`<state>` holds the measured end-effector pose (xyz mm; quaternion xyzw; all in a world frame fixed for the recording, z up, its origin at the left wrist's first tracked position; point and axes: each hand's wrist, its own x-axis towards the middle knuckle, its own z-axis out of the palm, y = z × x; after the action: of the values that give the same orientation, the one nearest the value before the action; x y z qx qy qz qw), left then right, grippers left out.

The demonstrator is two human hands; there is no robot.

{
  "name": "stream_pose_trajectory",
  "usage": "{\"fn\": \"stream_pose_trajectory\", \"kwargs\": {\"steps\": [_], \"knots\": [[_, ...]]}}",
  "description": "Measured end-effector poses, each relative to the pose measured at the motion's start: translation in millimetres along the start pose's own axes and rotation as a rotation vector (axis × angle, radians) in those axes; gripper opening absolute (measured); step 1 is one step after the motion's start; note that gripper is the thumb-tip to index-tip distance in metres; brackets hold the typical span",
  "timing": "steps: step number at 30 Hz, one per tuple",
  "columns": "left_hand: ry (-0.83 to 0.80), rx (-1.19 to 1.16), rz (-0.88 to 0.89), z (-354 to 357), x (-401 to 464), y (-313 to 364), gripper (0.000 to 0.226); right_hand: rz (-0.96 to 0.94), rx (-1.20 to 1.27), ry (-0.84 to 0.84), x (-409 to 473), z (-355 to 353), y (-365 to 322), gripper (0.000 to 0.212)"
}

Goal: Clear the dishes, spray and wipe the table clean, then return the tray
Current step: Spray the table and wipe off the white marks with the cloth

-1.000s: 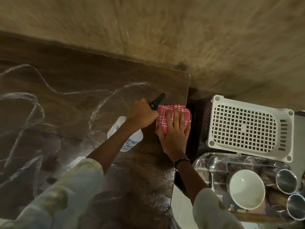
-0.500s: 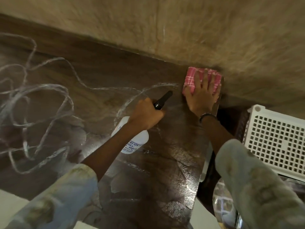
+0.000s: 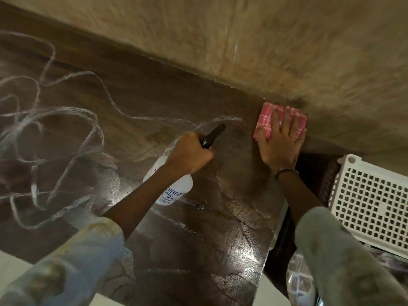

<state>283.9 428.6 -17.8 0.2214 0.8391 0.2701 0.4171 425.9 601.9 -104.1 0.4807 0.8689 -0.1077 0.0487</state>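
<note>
Pressing under the right grip [image 3: 278,144], pink cloth [image 3: 268,120] at table [image 3: 154,102] corner

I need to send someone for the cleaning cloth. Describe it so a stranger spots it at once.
Start at the dark wooden table and go to its far right corner by the beige wall. The right hand presses the cloth flat there. It is the only pink checked thing; the spray bottle nearby is white.

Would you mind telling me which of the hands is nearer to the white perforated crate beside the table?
The right. The right hand presses the pink cloth at the table's far corner, just left of the white crate. The left hand grips the spray bottle, farther left.
</note>
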Motion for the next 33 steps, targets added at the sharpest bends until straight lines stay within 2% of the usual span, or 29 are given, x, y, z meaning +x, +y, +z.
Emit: {"fn": "stream_pose_trajectory", "kwargs": {"steps": [3, 7, 9, 13, 20, 24, 29, 33], "knots": [[0.013, 0.025, 0.010, -4.9, 2.7, -4.5, 0.010, -0.048, 0.025, -0.019, 11.2, 5.4, -33.4, 0.073], [0.018, 0.043, 0.006, -10.4, 7.4, -5.7, 0.010, -0.345, -0.029, -0.002, -34.9, 15.5, -33.5, 0.065], [0.023, 0.048, -0.008, -12.9, 11.4, -7.9, 0.007, -0.420, -0.050, -0.006, -54.6, 16.0, -16.7, 0.064], [0.030, 0.060, -0.041, -16.7, 18.3, -13.7, 0.012, -0.364, -0.035, 0.014, -55.4, 15.9, -5.1, 0.065], [0.006, 0.056, -0.032, -29.9, 21.4, -18.3, 0.008, -0.299, -0.019, 0.020, -31.0, 15.7, -11.2, 0.066], [0.052, 0.021, -0.060, -35.6, 24.0, -19.2, 0.007, -0.253, -0.010, 0.010, -9.2, 12.4, -22.8, 0.068], [0.057, -0.032, -0.051, -44.8, 22.7, -21.9, 0.013, -0.103, 0.044, 0.028, 23.3, 14.3, -77.8, 0.066], [0.059, -0.056, -0.047, -51.3, 19.8, -27.7, 0.017, -0.212, 0.043, 0.000, 30.7, 21.8, -128.2, 0.062]]}}
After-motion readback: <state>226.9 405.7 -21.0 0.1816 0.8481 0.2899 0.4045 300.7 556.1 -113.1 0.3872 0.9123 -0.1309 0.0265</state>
